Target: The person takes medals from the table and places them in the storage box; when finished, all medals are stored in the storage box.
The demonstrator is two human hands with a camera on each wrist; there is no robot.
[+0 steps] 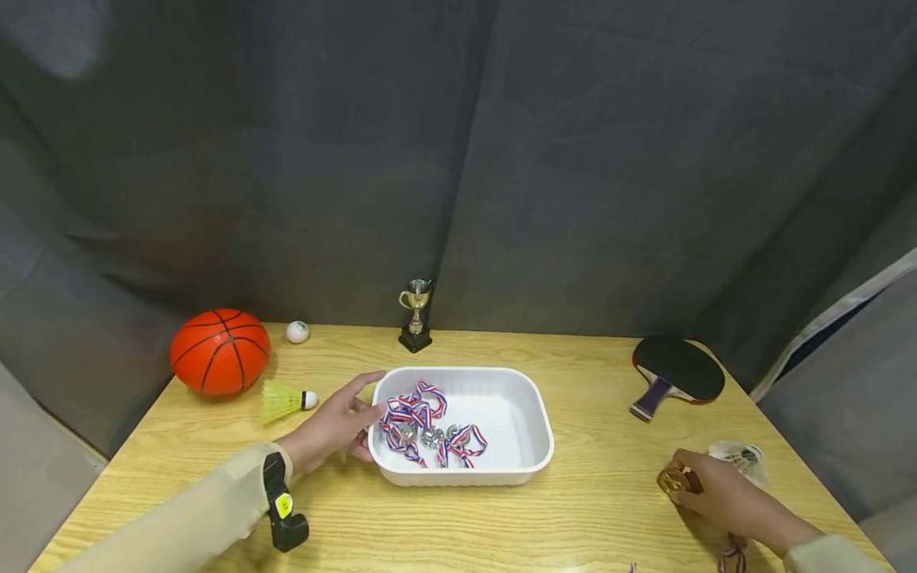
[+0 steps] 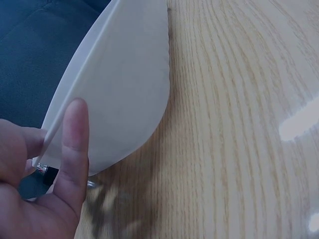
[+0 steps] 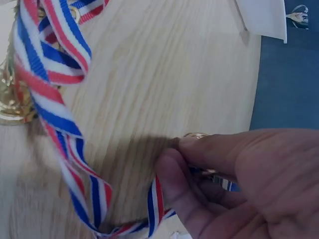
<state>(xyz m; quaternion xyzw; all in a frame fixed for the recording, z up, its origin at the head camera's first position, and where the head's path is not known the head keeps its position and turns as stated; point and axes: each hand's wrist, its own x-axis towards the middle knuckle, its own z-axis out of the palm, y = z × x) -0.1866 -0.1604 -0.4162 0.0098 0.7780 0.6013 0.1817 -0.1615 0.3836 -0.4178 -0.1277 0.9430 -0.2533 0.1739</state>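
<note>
A white tray sits mid-table, holding several silver medals on red, white and blue ribbons. My left hand rests against the tray's left rim with fairly straight fingers. In the left wrist view the thumb lies flat on the tray's outer wall. At the table's near right, my right hand pinches a gold medal. Its striped ribbon trails loose across the wood under the fingers, and a gold disc shows at the ribbon's far end.
An orange basketball, a white ball and a yellow shuttlecock lie at the left. A small trophy stands behind the tray. A table-tennis paddle and a white shuttlecock lie at the right. Dark curtains close off the back.
</note>
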